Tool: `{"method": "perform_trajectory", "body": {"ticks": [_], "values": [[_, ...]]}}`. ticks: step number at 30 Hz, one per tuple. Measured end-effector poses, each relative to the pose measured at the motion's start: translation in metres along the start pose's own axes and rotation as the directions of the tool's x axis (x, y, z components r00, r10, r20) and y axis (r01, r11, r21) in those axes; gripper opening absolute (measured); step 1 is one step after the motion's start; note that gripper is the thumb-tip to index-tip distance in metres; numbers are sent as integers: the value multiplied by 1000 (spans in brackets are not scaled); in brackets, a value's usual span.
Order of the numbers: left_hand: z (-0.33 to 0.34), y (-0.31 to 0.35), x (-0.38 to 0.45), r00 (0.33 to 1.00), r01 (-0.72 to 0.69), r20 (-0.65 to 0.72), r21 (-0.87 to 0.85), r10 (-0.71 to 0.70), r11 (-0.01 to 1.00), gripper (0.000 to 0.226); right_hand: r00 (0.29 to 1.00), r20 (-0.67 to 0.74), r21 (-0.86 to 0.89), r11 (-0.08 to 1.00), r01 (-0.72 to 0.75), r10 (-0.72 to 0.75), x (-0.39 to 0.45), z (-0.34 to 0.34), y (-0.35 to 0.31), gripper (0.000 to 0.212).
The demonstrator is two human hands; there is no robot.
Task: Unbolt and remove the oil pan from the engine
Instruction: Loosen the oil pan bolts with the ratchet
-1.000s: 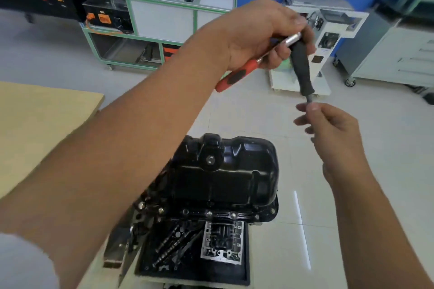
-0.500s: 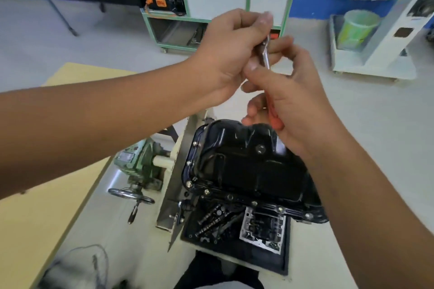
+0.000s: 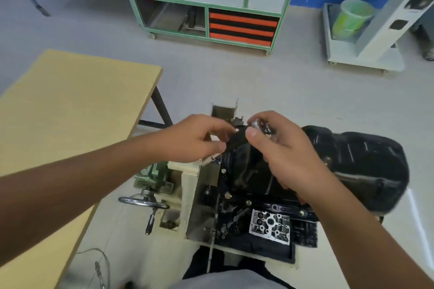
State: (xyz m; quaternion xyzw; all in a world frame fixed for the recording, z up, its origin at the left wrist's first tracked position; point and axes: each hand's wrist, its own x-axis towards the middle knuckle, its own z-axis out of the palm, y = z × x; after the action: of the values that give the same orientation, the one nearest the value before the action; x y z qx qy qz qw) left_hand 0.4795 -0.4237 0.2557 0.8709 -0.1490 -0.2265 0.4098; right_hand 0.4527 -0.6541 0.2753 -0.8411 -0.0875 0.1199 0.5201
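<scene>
Oil pan [image 3: 361,166]: black, upturned on the engine [image 3: 237,195], right of centre.
Left hand [image 3: 195,138]: at the pan's left edge, fingers curled; what it holds, cannot tell.
Right hand [image 3: 281,148]: grips a ratchet [image 3: 259,125] over the pan.
Tabletop [image 3: 70,105]: left; open floor beyond.

Both hands, left hand [image 3: 197,139] and right hand [image 3: 281,148], dropped the ratchet [image 3: 259,125] onto the oil pan [image 3: 366,164].
</scene>
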Motion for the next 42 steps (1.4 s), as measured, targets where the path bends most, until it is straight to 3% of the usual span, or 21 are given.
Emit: {"method": "perform_trajectory", "body": {"ticks": [3,5,10,14,18,22,26,31,38,42], "values": [[26,-39,8,994,-18,113,106,6,994,33,999,-35,-119,993,-6,2,-8,8,9,4],[46,-57,12,993,-52,112,154,35,987,25,997,-70,-153,988,-28,18,-13,14,11,3],[80,-84,12,987,-138,-63,172,151,975,20,989,-148,-199,979,-42,12,-29,30,1,4],[85,-89,10,928,-233,-233,253,292,939,24,970,-242,-281,957,-69,-1,-34,33,-10,4],[85,-93,14,882,-307,-308,201,358,930,27,961,-276,-364,925,-109,5,-33,37,-22,10],[88,-87,17,855,-386,-297,184,426,904,28,947,-317,-398,913,-90,-45,-34,36,-34,11],[87,-83,22,874,-337,-298,194,383,921,23,968,-250,-458,879,-131,14,-27,36,-38,11],[84,-76,23,951,-199,-186,243,247,949,21,975,-201,-537,821,-193,97,-12,29,-42,16],[79,-80,31,977,-169,-101,184,189,968,25,968,-199,-687,683,-248,151,-6,27,-36,42],[68,-81,41,983,-181,23,163,180,970,28,961,-223,-696,664,-274,162,-10,35,-39,42]]}}
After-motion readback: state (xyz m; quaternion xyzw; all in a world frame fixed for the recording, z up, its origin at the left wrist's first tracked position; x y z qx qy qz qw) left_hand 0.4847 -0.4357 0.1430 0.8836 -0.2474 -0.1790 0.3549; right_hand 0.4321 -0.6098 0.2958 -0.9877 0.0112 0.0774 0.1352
